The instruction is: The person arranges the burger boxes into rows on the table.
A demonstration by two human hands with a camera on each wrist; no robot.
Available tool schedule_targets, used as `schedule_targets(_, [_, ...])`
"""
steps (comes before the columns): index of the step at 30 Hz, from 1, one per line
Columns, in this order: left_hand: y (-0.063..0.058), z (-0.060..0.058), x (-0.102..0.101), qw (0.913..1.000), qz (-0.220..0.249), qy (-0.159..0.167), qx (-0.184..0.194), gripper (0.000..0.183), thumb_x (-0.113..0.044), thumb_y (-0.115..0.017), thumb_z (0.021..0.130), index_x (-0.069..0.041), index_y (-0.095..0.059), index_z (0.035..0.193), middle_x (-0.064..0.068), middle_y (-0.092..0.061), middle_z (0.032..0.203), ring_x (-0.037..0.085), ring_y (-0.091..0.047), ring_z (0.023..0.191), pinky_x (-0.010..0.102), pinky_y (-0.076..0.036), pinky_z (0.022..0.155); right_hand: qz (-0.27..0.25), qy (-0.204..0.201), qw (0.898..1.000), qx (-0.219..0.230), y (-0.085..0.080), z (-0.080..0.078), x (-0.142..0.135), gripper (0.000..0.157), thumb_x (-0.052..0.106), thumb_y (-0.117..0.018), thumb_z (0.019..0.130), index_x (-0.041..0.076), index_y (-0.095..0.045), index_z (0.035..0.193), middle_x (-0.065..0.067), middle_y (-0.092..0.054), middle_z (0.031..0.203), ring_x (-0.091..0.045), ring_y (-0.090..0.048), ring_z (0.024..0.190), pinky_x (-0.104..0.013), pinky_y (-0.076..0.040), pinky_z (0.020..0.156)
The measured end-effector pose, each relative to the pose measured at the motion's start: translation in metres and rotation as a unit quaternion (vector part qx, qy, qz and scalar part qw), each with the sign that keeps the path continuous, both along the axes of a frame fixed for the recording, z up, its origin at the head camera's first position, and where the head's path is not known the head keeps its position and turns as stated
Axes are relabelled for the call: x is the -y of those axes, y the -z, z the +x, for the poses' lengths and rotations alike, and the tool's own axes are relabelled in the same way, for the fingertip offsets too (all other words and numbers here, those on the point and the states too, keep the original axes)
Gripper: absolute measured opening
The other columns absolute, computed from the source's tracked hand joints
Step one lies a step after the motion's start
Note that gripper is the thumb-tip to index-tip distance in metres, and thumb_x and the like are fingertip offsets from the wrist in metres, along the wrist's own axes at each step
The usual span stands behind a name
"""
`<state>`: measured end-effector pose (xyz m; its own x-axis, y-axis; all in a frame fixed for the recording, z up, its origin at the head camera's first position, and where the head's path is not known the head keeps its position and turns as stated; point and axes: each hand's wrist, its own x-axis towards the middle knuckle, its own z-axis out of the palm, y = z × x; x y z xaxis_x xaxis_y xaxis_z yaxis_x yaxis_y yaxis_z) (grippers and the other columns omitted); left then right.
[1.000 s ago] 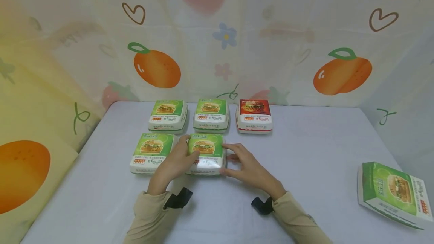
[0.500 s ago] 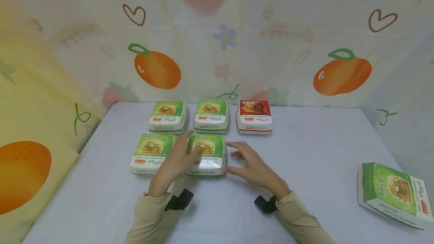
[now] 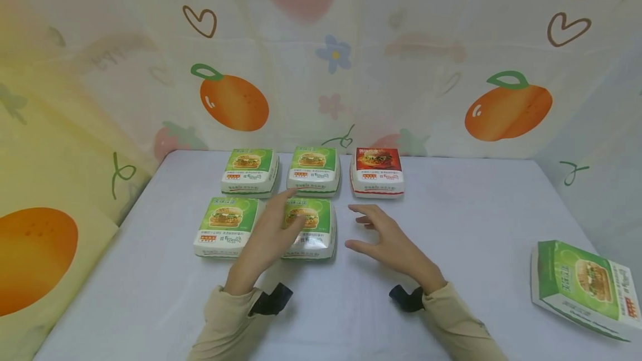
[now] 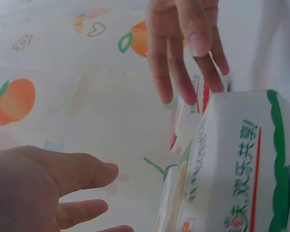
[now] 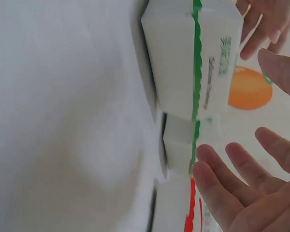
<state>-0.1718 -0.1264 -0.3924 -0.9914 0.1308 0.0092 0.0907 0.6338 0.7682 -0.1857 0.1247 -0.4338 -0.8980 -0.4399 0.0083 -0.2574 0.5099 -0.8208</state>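
A green-and-white burger box (image 3: 317, 238) sits flat on the table in the front row. My left hand (image 3: 268, 238) hovers over its left side, hiding part of the lid; in the left wrist view, the thumb and fingers are spread above the box's white side (image 4: 232, 159). To the right of that box is my right hand (image 3: 393, 247), with a gap between its fingertips and the box. Its fingers (image 5: 222, 191) are parted and hold nothing in the right wrist view. Left of the left hand lies another green burger box (image 3: 220, 233), partly covered by it.
Behind, in a back row, stand two green burger boxes (image 3: 249, 169) (image 3: 314, 167) and one red burger box (image 3: 377, 171). Far right, a turned green burger box (image 3: 584, 286) lies near the edge of the white table (image 3: 461, 205). A printed curtain (image 3: 401, 71) hangs behind the table.
My right hand has let go of the front box and moved right, away from it. My left hand has lifted slightly off its left side. The boxes have stayed in place.
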Motion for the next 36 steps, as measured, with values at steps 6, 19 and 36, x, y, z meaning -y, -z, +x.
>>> schedule_targets(6, [0.002,0.002,-0.015,0.9995,0.010,0.020,-0.022,0.059,-0.018,-0.062,0.096,-0.006,-0.039,0.149,0.016,-0.045,0.150,0.034,-0.044,0.139,0.054,-0.038,0.114,0.019,0.022,0.999,-0.014,-0.003,-0.001,-0.020,0.072,0.032,-0.077,0.086,0.015,-0.043,0.148,-0.012,-0.048,0.147,-0.035,-0.056,0.127,-0.053,-0.049,0.104])
schedule_targets(19, [-0.001,0.003,-0.053,0.9969,0.016,0.060,-0.048,0.055,-0.016,-0.066,0.094,-0.003,-0.045,0.144,0.016,-0.049,0.146,0.031,-0.049,0.134,0.049,-0.041,0.112,0.043,0.076,0.996,-0.023,-0.014,0.001,-0.072,0.070,0.032,-0.074,0.089,0.014,-0.041,0.148,-0.017,-0.046,0.146,-0.039,-0.051,0.131,-0.057,-0.045,0.106])
schedule_targets(36, [0.000,0.007,-0.102,0.9914,0.022,0.128,-0.015,0.055,-0.020,-0.064,0.096,-0.011,-0.043,0.147,0.008,-0.046,0.150,0.022,-0.045,0.139,0.044,-0.042,0.114,0.094,0.129,0.986,-0.054,-0.029,0.017,-0.129,0.073,0.033,-0.072,0.091,0.007,-0.037,0.150,-0.021,-0.042,0.150,-0.043,-0.046,0.132,-0.062,-0.044,0.103])
